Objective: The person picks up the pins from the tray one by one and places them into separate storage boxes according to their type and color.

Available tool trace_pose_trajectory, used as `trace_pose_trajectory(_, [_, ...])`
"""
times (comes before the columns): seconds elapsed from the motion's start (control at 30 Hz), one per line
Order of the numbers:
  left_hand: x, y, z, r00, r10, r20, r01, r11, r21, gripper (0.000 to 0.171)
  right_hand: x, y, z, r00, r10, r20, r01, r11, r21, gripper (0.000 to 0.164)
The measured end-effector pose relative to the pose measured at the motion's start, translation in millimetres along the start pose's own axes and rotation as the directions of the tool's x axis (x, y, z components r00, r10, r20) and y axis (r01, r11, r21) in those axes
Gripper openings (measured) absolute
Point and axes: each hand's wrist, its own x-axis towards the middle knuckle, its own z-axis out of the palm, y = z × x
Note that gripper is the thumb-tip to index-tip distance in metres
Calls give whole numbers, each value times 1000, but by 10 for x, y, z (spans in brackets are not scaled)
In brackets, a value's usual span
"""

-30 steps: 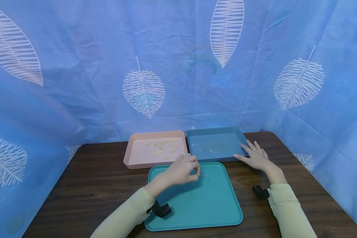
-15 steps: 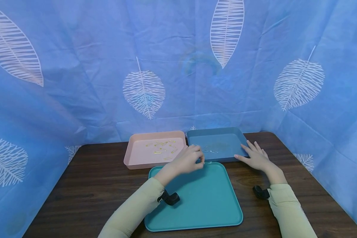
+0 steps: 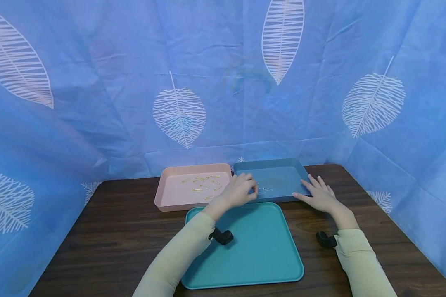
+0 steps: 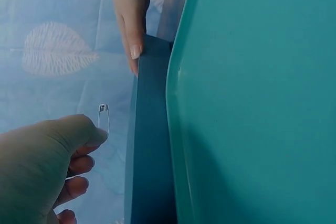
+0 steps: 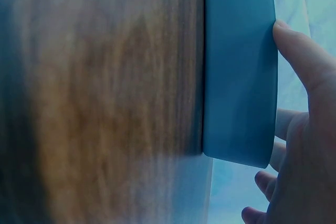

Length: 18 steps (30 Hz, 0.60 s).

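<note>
My left hand (image 3: 239, 190) pinches a silver safety pin (image 4: 103, 107) between thumb and fingers, its clasp end standing out past the thumb tip. That hand is over the front left part of the blue tray (image 3: 282, 175). Several silver safety pins (image 3: 267, 189) lie in this tray, some hidden behind the hand. At the tray's front right corner, my right hand (image 3: 321, 199) rests with fingers spread and fairly straight, the thumb (image 5: 286, 32) touching the rim.
A pink tray (image 3: 167, 196) with several gold safety pins (image 3: 197, 190) stands left of the blue one. In front lies a flat teal tray (image 3: 252, 255), under my left forearm. Behind the dark wooden table (image 3: 107, 231) hangs a blue leaf-print cloth (image 3: 223, 115).
My left hand has moved away from me and slightly right, from over the teal tray to over the blue tray, carrying the pin. The right hand stays in place.
</note>
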Motion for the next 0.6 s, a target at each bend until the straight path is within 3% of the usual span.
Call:
trace_pose_trajectory(0.4, [135, -41, 107, 995, -102, -5, 102, 994, 30, 14, 1, 19, 11, 1000, 1, 2, -1, 1000, -3, 89])
trace_pose_trajectory(0.6, [150, -51, 132, 993, -120, -13, 121, 991, 51, 15, 14, 30, 16, 1000, -3, 10, 3, 1000, 6, 90])
